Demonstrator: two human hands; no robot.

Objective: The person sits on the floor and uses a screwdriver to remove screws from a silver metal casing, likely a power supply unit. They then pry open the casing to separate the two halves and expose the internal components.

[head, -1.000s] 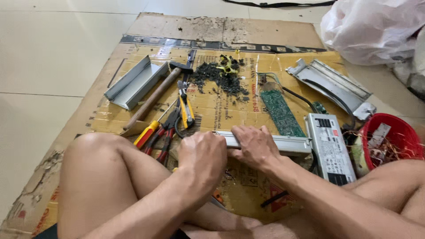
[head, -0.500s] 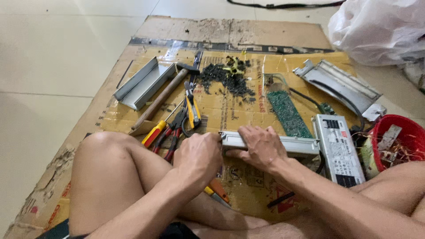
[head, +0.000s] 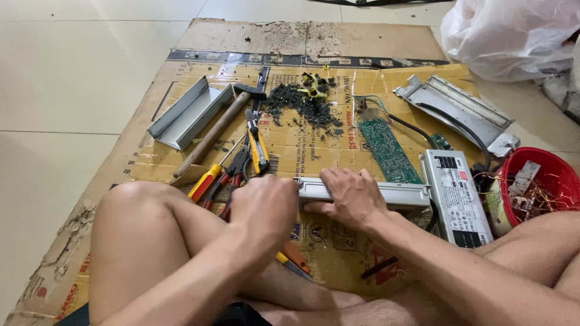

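Head cam: right hand (head: pixel 350 194) clamped palm-down over a long silver metal housing (head: pixel 396 194) lying flat on the cardboard sheet (head: pixel 362 42), just near of the green circuit board (head: pixel 386 151). Fingers wrap its near edge; firm hold. Left hand (head: pixel 266 208) is curled into a fist at the housing's left end. An orange-and-yellow handle (head: pixel 293 258) shows just below it, but I cannot tell whether the fist is gripping that tool or anything else.

Risks, my read:
- Housing is pinned by one palm only. If whatever the left hand drives at the end slips, it goes toward the right-hand fingers or the bare knee (head: pixel 130 199) close by.
- Housing edges look like cut sheet metal, so a cut is possible if it skids.
- Black debris pile (head: pixel 302 105) and loose cables could snag or roll underfoot.
- Pliers (head: pixel 235 172), yellow-handled cutters (head: pixel 257 142) and hammer (head: pixel 217 130) lie crowded at near left, easy to knock.

Surface: worn, torn cardboard taped flat on a pale tiled floor (head: pixel 66 90). Aluminium channel (head: pixel 187 111) far left, open metal casing (head: pixel 453 108) far right, grey power supply unit (head: pixel 456 187) right, red bowl (head: pixel 544 166) of wire scraps, white plastic bag (head: pixel 513 36) in the far right corner.
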